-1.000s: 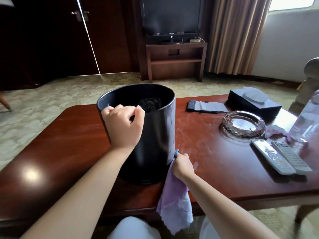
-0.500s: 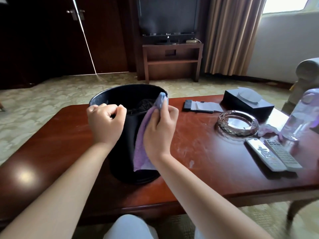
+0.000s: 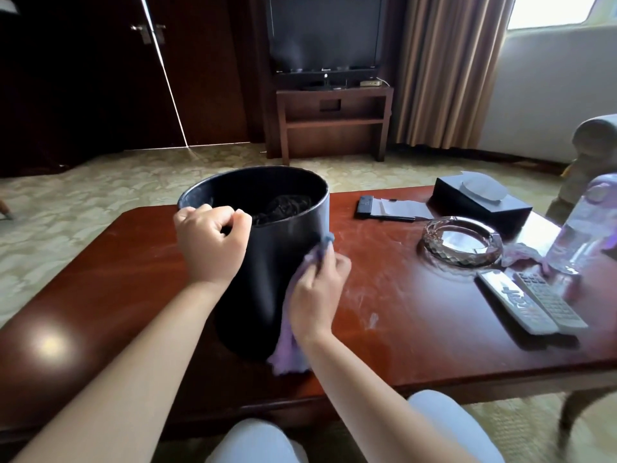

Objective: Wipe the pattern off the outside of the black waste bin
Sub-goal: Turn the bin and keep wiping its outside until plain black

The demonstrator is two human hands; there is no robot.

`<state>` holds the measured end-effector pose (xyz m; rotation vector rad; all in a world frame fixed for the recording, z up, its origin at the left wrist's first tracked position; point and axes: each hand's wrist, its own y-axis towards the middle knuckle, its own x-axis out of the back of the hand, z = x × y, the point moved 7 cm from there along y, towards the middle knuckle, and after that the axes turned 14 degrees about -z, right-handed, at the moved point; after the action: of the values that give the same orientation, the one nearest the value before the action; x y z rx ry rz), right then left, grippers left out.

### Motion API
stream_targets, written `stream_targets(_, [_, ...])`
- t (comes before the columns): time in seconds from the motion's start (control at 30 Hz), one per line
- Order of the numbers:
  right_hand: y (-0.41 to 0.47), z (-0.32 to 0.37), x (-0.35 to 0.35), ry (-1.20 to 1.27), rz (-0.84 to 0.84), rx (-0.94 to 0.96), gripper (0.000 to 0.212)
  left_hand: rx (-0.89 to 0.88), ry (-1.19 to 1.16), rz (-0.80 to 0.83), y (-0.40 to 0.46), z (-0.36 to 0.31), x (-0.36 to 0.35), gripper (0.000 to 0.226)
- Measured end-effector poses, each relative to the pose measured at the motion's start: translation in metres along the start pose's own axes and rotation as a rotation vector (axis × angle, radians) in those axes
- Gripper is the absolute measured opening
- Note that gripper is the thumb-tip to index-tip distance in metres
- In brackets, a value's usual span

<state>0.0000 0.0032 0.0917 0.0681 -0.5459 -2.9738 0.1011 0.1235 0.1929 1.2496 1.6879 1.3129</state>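
Observation:
A round black waste bin (image 3: 273,259) stands on the dark red wooden table (image 3: 417,335), slightly tilted, with something dark inside. My left hand (image 3: 210,245) grips its near rim, fingers curled over the edge. My right hand (image 3: 315,295) presses a purple cloth (image 3: 288,349) against the bin's right outer wall, about halfway up. The cloth's lower end hangs down to the tabletop. No pattern shows on the visible wall of the bin.
On the right of the table lie a glass ashtray (image 3: 462,242), two remote controls (image 3: 531,302), a clear plastic bottle (image 3: 581,232), a black tissue box (image 3: 480,198) and a notepad with a pen (image 3: 389,208). White smears mark the tabletop beside the bin. My knees sit below the near edge.
My right hand with the cloth rose from the bin's base to its rim, then slid back down to mid-height on the right wall. My left hand kept its grip on the rim.

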Motion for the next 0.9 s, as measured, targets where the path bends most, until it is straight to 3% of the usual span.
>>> stream_targets(0.07, [0.003,0.045,-0.004,0.075,0.003,0.246,0.035,0.029,-0.009,0.02,0.0,0.001,0.0,0.041])
stream_targets(0.17, [0.003,0.076,-0.01,-0.021,-0.008,0.622,0.034,0.064,-0.043,0.027,0.0,0.003,0.001,0.042])
stream_targets(0.27, [0.006,0.078,-0.012,-0.106,-0.035,0.816,0.035,0.077,-0.082,0.022,0.0,0.004,0.002,0.044])
stream_targets(0.33, [0.018,0.073,-0.01,-0.133,-0.089,0.792,0.035,0.09,-0.087,0.028,0.0,0.006,0.001,0.044])
stream_targets(0.47, [0.048,0.064,-0.006,-0.066,-0.123,0.546,0.044,0.096,-0.081,0.034,-0.001,0.008,0.001,0.044])
stream_targets(0.6, [0.007,0.075,-0.013,-0.12,0.018,0.791,0.042,0.099,-0.064,0.03,-0.003,0.009,0.001,0.044])
stream_targets(0.7, [-0.004,0.073,-0.016,-0.123,-0.003,0.871,0.041,0.073,-0.066,0.031,-0.001,0.006,0.002,0.043])
stream_targets(0.8, [0.005,0.059,-0.013,-0.088,-0.084,0.846,0.04,0.026,-0.057,0.022,-0.001,0.002,0.002,0.045])
stream_targets(0.9, [0.007,0.04,-0.012,0.006,-0.134,0.675,0.046,0.009,-0.04,0.01,-0.002,0.002,0.002,0.046])
